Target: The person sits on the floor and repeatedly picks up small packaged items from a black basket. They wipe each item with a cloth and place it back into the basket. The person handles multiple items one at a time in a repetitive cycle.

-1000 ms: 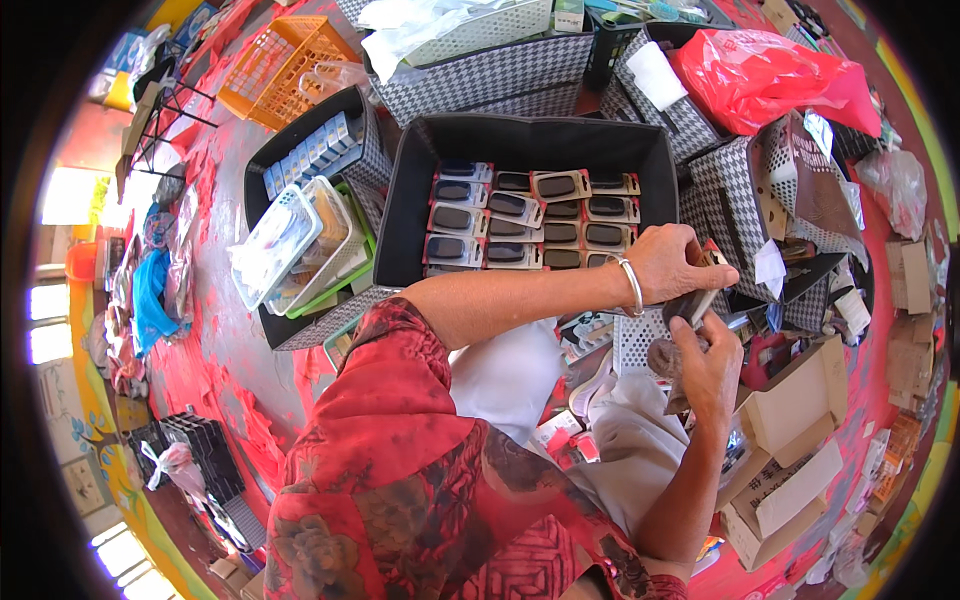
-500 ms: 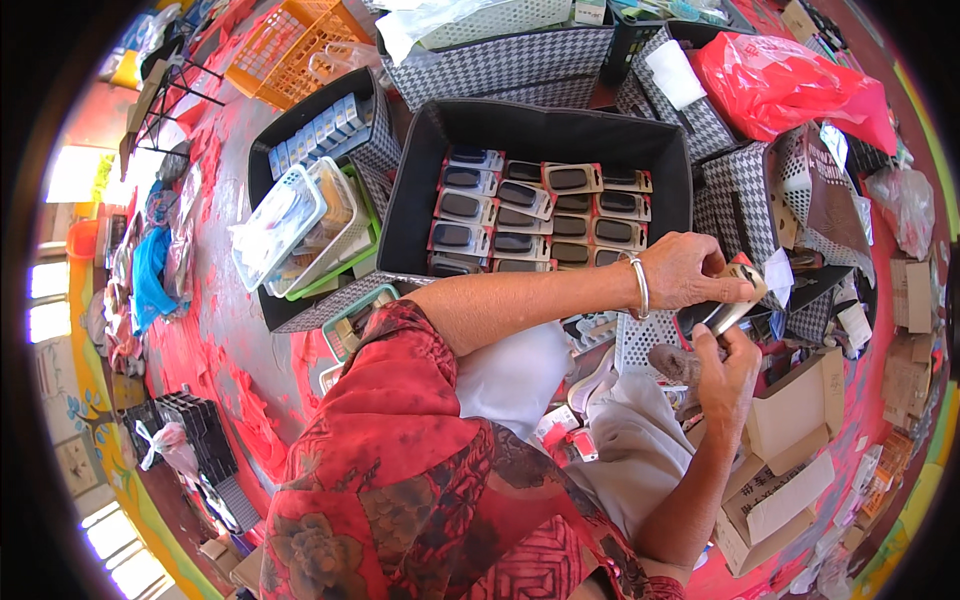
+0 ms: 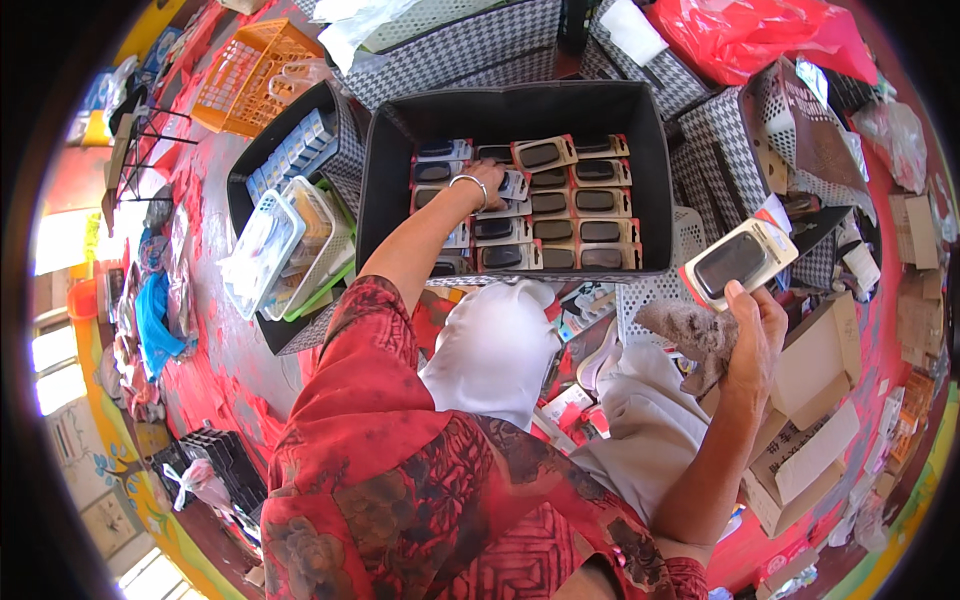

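Observation:
Inside a black-lined fabric bin [image 3: 512, 105] stand rows of carded packs, each with a dark rounded oblong item under clear plastic. My left hand [image 3: 484, 184] reaches down among them, touching a tilted pack [image 3: 514, 186] at its right; its fingertips are mostly hidden. Raised beside the bin's right front corner, my right hand [image 3: 757, 340] grips one such carded pack [image 3: 738, 262] by its lower edge, thumb on the front. A brown cloth [image 3: 690, 330] hangs at the same hand, against the palm side; how it is held is hidden.
Left of the bin, a patterned box holds small blue boxes [image 3: 300, 155] and clear plastic tubs [image 3: 270, 240]. An orange basket [image 3: 255, 80] stands beyond. At right are a red plastic bag [image 3: 760, 35] and open cardboard boxes [image 3: 815, 350]. A white perforated basket [image 3: 640, 300] sits near my knees.
My left hand has let go of the pack at the right and moved left into the bin. My right hand now holds that pack alone, its front turned into view.

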Motion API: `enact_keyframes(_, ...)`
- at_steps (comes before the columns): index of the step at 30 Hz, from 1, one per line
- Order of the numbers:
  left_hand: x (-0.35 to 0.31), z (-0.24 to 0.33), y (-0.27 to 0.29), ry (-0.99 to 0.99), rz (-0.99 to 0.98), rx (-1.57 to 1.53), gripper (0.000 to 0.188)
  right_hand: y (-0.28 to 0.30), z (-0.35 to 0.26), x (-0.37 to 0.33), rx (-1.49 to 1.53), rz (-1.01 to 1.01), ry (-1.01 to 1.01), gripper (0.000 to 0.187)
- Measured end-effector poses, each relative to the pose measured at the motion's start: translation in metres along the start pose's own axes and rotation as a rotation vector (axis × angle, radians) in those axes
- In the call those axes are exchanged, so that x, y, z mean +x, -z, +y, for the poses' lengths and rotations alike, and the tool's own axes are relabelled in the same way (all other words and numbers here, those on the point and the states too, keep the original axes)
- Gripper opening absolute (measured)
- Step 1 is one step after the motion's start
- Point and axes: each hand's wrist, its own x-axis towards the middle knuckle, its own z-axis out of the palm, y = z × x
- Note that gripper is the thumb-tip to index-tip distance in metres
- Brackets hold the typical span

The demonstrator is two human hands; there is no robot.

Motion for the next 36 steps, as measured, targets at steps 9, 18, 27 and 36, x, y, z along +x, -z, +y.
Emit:
enact_keyframes(9, 0.011, -0.033, 0.001, -0.185, 0.03, -0.014, 0.056, -0.004, -0.007, -0.002, -0.009, 0.016, 0.033, 0.025)
enact_keyframes(18, 0.006, -0.044, 0.033, -0.065, 0.226, -0.631, 0.048, 0.0, -0.005, -0.001, 0.02, 0.035, 0.039, 0.026)
enact_keyframes(27, -0.047, -0.094, 0.061, 0.06, 0.188, -0.099, 0.045, 0.001, -0.005, -0.003, -0.03, 0.042, 0.011, 0.027)
enact_keyframes(36, -0.035, -0.055, 0.051, 0.313, -0.106, 0.268, 0.047, -0.002, -0.007, -0.005, 0.002, 0.048, 0.061, 0.026)
